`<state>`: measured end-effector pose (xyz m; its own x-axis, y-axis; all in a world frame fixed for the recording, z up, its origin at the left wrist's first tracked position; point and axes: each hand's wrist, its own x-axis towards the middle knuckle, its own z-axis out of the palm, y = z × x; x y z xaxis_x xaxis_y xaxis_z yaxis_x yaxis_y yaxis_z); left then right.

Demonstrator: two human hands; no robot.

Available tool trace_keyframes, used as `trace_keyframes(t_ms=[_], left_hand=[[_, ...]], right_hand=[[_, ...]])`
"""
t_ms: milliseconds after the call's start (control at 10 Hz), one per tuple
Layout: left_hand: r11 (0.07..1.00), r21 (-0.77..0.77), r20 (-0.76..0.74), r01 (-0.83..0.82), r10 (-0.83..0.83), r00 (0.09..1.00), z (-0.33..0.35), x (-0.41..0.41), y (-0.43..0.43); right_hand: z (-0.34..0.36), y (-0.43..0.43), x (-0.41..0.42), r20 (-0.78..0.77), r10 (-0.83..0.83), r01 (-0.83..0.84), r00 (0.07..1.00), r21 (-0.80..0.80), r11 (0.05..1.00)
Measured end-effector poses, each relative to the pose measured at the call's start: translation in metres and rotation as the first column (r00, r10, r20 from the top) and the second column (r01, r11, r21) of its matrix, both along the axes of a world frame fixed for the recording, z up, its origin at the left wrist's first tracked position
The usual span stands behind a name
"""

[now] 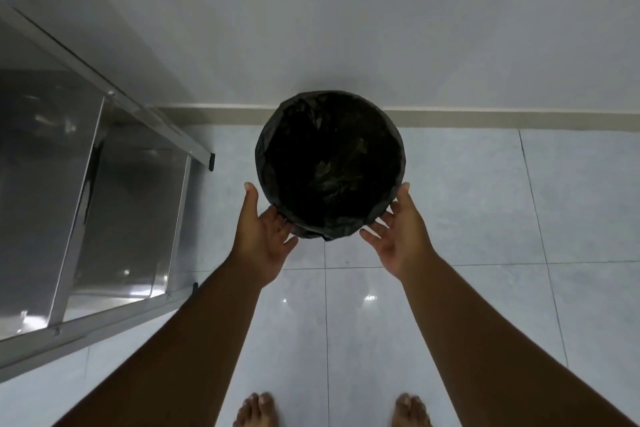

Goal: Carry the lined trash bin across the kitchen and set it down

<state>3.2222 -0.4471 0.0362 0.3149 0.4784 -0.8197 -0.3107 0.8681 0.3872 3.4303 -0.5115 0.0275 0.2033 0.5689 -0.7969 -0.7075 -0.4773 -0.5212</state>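
Note:
The round trash bin, lined with a black plastic bag folded over its rim, stands by the wall's skirting in the middle of the view. I look straight down into its dark inside. My left hand is at the bin's near left side, palm turned toward it, thumb up along the wall of the bin, fingers spread. On the near right side, my right hand mirrors it. The fingertips of both hands are at the bag's lower edge; neither palm wraps the bin.
A stainless steel table or shelf unit with a black-capped leg stands to the left of the bin. A white wall rises behind it. The floor is glossy pale tile. My bare feet are at the bottom edge.

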Motion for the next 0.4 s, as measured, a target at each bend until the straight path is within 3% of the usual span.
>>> trace_keyframes(t_ms=[400], left_hand=[[0.998,0.045,-0.084,0.054,-0.05,0.995,-0.014,0.005,0.04]], right_hand=[[-0.006,0.035,0.015,0.03,0.072,-0.071,0.997,-0.021,0.997]])
